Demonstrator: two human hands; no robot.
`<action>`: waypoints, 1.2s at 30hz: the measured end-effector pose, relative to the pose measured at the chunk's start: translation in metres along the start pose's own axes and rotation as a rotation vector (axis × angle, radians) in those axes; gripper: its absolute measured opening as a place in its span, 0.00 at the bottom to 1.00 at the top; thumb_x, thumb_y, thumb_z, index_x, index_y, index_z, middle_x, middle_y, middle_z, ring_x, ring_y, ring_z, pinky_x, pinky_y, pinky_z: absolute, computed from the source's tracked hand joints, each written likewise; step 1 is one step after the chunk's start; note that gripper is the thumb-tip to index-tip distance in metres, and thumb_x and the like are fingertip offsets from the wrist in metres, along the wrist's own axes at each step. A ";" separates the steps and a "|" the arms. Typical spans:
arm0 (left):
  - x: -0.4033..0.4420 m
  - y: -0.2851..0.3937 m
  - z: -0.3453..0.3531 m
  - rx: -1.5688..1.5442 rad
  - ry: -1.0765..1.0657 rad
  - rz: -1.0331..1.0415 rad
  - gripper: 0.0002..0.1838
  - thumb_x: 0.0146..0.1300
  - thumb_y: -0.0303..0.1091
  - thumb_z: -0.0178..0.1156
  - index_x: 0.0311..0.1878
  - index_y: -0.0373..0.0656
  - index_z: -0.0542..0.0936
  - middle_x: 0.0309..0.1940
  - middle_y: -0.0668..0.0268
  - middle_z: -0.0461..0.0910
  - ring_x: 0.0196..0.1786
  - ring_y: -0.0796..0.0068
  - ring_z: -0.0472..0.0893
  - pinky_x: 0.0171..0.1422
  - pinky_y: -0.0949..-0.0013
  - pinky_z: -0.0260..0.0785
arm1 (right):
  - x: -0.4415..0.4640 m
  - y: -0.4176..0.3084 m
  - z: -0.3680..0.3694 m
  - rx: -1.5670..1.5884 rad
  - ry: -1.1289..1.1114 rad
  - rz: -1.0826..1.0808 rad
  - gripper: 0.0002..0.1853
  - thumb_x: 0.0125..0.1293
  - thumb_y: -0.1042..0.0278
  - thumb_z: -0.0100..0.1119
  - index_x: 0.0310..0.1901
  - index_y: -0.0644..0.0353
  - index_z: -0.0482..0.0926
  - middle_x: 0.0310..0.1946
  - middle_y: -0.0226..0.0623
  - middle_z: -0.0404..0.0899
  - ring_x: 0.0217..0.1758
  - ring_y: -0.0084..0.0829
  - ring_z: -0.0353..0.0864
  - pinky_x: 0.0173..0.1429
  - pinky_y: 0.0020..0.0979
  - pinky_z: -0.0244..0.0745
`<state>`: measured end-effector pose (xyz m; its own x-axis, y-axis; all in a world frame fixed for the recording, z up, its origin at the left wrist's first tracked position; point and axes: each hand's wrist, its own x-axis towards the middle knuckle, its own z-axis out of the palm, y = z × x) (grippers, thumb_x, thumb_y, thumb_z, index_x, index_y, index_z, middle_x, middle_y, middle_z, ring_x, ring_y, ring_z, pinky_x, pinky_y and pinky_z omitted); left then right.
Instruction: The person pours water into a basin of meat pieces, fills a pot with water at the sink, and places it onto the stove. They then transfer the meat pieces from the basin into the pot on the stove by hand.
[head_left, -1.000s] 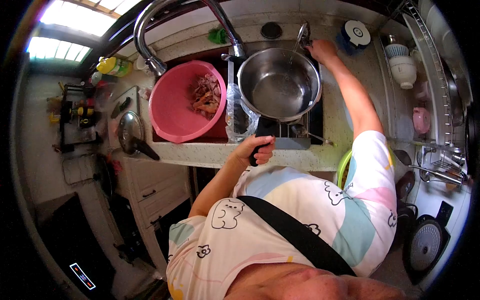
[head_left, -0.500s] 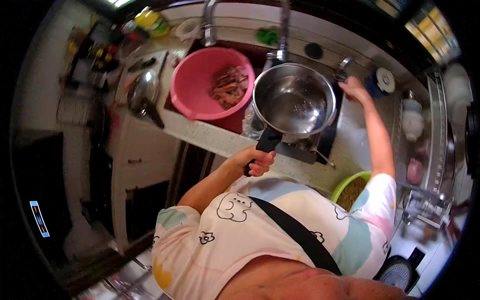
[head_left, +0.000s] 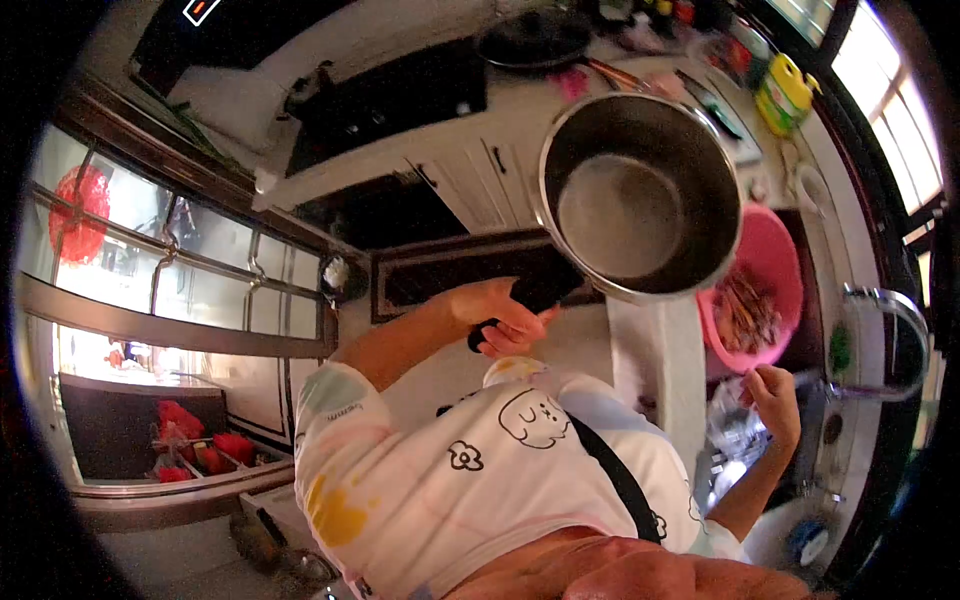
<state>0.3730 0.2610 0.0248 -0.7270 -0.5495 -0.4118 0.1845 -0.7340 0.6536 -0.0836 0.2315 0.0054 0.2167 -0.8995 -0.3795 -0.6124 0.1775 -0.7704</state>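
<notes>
With my left hand I hold a deep stainless steel pot by its black handle. The pot is raised, and its open top faces my view. I see no solid pieces in it; whether any water is there I cannot tell. My right hand has its fingers bent together close to the near rim of a pink basin; what they hold, if anything, is hidden. Brownish-red pieces, which look like meat, lie in the basin. Crumpled clear plastic is beside my right hand.
A curved metal faucet rises at the right. Across from me are a dark stove top, a black pan and a yellow bottle. A glazed door stands on the left.
My view has turned left. The pot, held in my left hand, has left the counter by the sink and is lifted. My right hand has moved from the faucet lever area to beside the basin.
</notes>
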 end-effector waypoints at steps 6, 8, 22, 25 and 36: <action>-0.100 0.085 -0.143 -0.137 0.238 0.259 0.08 0.55 0.27 0.58 0.34 0.45 0.68 0.13 0.75 0.59 0.10 0.86 0.57 0.11 0.78 0.47 | 0.144 -0.130 0.153 -0.203 -0.217 -0.335 0.14 0.59 0.63 0.56 0.24 0.67 0.72 0.15 0.43 0.71 0.18 0.31 0.73 0.26 0.35 0.66; -0.124 0.119 -0.189 -0.228 0.228 0.302 0.06 0.57 0.27 0.56 0.33 0.46 0.68 0.14 0.76 0.58 0.11 0.86 0.58 0.12 0.78 0.47 | 0.171 -0.179 0.190 -0.129 -0.279 -0.294 0.14 0.59 0.62 0.57 0.25 0.67 0.73 0.16 0.44 0.73 0.19 0.35 0.73 0.27 0.36 0.66; -0.096 0.251 -0.416 -0.568 0.224 0.658 0.04 0.66 0.31 0.50 0.33 0.48 0.69 0.17 0.78 0.58 0.14 0.88 0.58 0.15 0.79 0.49 | 0.425 -0.307 0.218 -0.223 -0.314 -0.636 0.12 0.60 0.62 0.57 0.26 0.63 0.77 0.22 0.43 0.79 0.24 0.36 0.79 0.30 0.35 0.71; -0.086 0.262 -0.455 -0.598 0.142 0.703 0.02 0.66 0.31 0.50 0.35 0.49 0.69 0.17 0.78 0.57 0.14 0.88 0.58 0.15 0.78 0.49 | 0.474 -0.339 0.215 -0.183 -0.420 -0.498 0.12 0.60 0.66 0.57 0.26 0.68 0.75 0.19 0.41 0.76 0.22 0.27 0.76 0.29 0.29 0.69; -0.082 0.265 -0.462 -0.587 0.358 0.639 0.03 0.63 0.33 0.54 0.37 0.50 0.70 0.15 0.78 0.56 0.13 0.88 0.57 0.13 0.78 0.49 | 0.554 -0.379 0.248 -0.331 -0.440 -0.713 0.11 0.58 0.63 0.60 0.30 0.64 0.78 0.23 0.46 0.78 0.25 0.40 0.79 0.29 0.34 0.70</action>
<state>0.7873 -0.0729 -0.0615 -0.1439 -0.9366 -0.3196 0.8538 -0.2808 0.4384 0.4570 -0.2347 -0.0394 0.8585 -0.5062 -0.0819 -0.3941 -0.5491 -0.7370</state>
